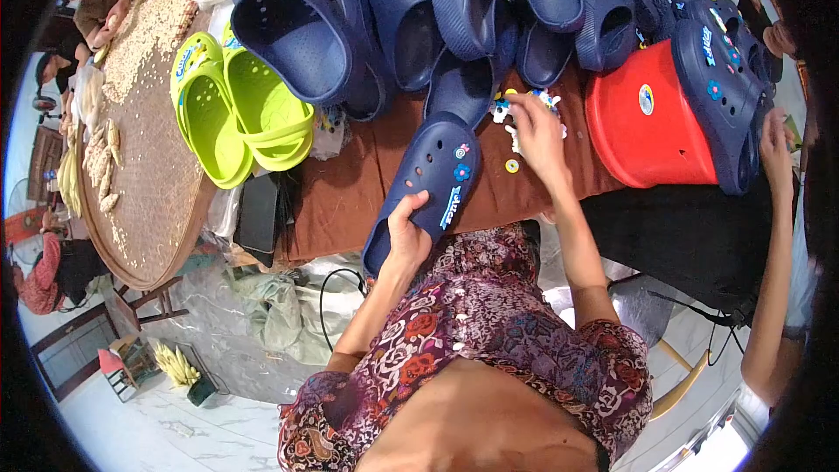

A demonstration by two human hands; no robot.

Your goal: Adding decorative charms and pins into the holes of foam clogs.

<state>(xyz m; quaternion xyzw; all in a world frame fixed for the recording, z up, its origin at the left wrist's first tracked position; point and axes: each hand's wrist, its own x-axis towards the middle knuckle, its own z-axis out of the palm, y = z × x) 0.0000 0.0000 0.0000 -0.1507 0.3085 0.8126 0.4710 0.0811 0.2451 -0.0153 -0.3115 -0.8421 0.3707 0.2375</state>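
Observation:
My left hand [409, 234] grips a navy clog [430, 162] by its heel end, with the thumb laid over the upper. A swirl charm, a blue flower charm [462, 172] and a lettered charm sit along the clog's right side. My right hand [540, 129] reaches over a small pile of colourful shoe charms [549, 102] on the brown cloth [341, 201]. Its fingertips are pinched together at the pile; whatever is between them is hidden. A round yellow charm [512, 166] lies just below that hand.
Several navy clogs [297, 44] are heaped along the far side. Lime-green clogs [214, 122] stand at the left, beside a large round tray [144, 166] of kernels. A red bin [642, 122] is at the right, near another person's hand [776, 144]. More people work at the upper left.

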